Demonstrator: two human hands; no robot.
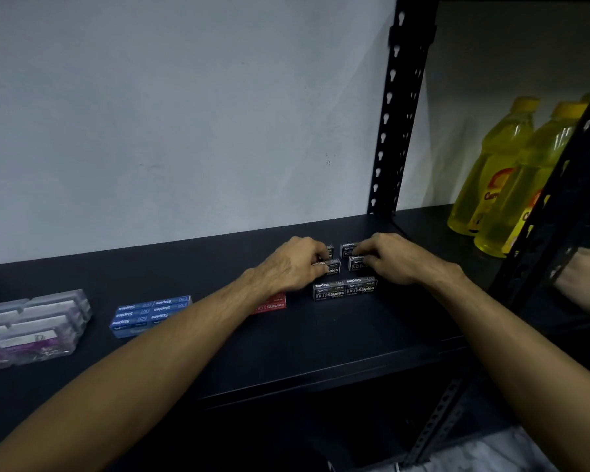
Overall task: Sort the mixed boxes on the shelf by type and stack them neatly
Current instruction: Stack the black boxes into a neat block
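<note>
Both arms reached over the flat black metal shelf (321, 352) toward a cluster of small black cardboard staple boxes (344, 289) lying at about one o'clock from the shelf's middle. The left hand (293, 264) had its fingers curled down onto the left pair of those black boxes, pinching the nearer one (332, 267). The right hand (392, 258) was curled likewise on the right pair, fingertips closed on the nearer box (356, 264). Two more black boxes lay side by side, touching, just toward six o'clock of the hands. A red cardboard staple box (271, 305) sat partly hidden under the left wrist. At nine o'clock lay a tidy block of blue cardboard staple boxes (147, 313), and farther the same way, well apart, clear plastic cases (38, 327) (contents purple, hard to make out). At two o'clock, beyond the black slotted upright post (394, 131), stood yellow plastic bottles (491, 172).
</note>
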